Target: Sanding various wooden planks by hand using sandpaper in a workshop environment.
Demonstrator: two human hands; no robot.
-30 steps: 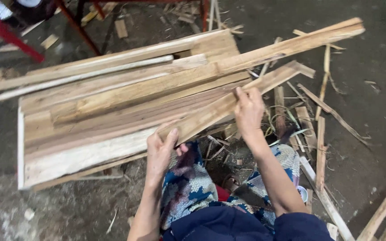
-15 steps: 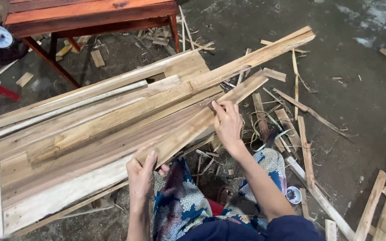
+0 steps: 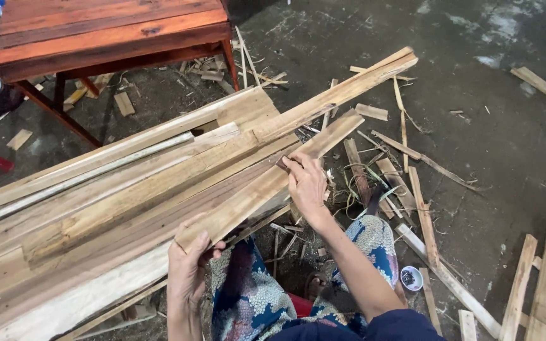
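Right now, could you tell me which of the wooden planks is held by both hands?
The short plank lying on top of the stack: the left hand grips its near end and the right hand presses on it midway. The longer planks lie untouched beneath.

Pale tan plank [image 3: 266, 183]; reddish-brown table [image 3: 109, 31] (floor [image 3: 507, 139] seemingly dark grey).

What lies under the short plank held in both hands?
The short plank rests across a stack of long boards. Left hand holds its near end, right hand presses its middle. The floor beneath the stack is hidden.
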